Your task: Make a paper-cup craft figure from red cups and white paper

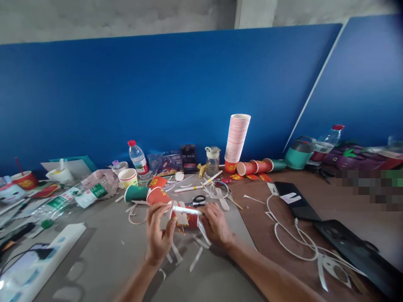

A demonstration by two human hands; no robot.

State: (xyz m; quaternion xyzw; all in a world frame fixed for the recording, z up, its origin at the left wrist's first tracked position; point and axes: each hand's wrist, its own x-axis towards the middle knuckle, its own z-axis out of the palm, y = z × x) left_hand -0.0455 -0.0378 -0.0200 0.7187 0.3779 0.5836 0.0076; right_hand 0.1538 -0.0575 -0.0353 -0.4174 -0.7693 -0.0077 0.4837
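Pen, white, held up over near-middle of worktop, roughly level, between both hands; right hand has its fingers closed on the pen's right end; left hand is at the other end, fingers curled and thumb apart — cannot tell whether they grip the pen or the cup edge behind. Red paper cup with white patches sits just behind and below the pen, partly hidden; white paper strips scattered below and between the hands. Black-handled scissors just beyond; green paper cup on its side, to the left. Farther back — bottle with red cap, jar with pale lid, tall leaning stack of paper cups, more cups lying end to end to its right; power strip far left; white cable and dark phone at right; blue partition behind everything.
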